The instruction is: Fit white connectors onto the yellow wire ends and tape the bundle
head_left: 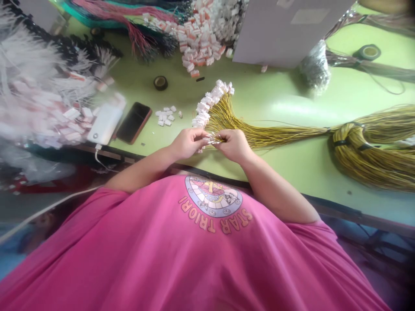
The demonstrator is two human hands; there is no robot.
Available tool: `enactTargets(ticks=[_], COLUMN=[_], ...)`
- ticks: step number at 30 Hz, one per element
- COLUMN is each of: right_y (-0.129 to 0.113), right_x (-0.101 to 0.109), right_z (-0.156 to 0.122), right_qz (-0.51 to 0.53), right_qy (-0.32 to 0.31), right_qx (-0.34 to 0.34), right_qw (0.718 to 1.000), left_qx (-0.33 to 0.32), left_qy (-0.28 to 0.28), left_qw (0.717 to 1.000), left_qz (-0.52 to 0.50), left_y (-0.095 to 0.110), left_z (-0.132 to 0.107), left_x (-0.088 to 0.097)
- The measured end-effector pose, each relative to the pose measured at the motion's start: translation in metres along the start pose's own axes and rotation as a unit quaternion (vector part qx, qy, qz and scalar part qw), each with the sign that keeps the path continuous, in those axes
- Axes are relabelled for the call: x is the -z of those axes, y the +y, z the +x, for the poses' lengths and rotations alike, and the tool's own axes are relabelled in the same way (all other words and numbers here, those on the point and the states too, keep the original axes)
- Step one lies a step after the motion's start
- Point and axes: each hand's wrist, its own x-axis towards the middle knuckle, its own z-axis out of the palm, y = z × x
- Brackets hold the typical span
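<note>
My left hand (188, 143) and my right hand (234, 144) meet near the front edge of the green table (279, 99), fingers pinched together. Between the fingertips lie thin yellow wire ends (216, 138) and what looks like a small white connector. The wires belong to a long yellow wire bundle (285, 131) that runs to the right into a thick coil (372, 151). A row of white connectors (210, 101) caps the fanned-out wire ends just beyond my hands.
A few loose white connectors (166, 115) lie left of my hands, beside a phone (133, 122) and a white power bank (105, 123). A heap of white and orange connectors (201, 41), a grey board (285, 30), two tape rolls (160, 82) and wire heaps fill the back.
</note>
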Motion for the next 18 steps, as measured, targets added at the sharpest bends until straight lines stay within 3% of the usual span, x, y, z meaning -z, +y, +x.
enactTargets(ticks=[5,9,15,18], right_y=[-0.001,-0.001,0.004,0.007], right_x=[0.002,0.000,-0.001,0.004], right_z=[0.001,0.000,0.001,0.003], right_qz=[0.000,0.009,0.017,0.019], right_qy=[-0.012,-0.009,-0.033,-0.011], right_qx=[-0.021,-0.015,-0.010,0.042], right_qw=[1.000,1.000,0.999,0.999], left_qx=[0.025,0.034,0.021,-0.026], left_qy=[0.016,-0.002,-0.023,-0.026], left_qw=[0.999,0.999,0.999,0.994], left_qz=[-0.037,-0.035,0.009,0.104], left_y=[-0.001,-0.003,-0.004,-0.002], left_z=[0.001,0.004,0.000,-0.003], left_x=[-0.002,-0.003,-0.002,0.012])
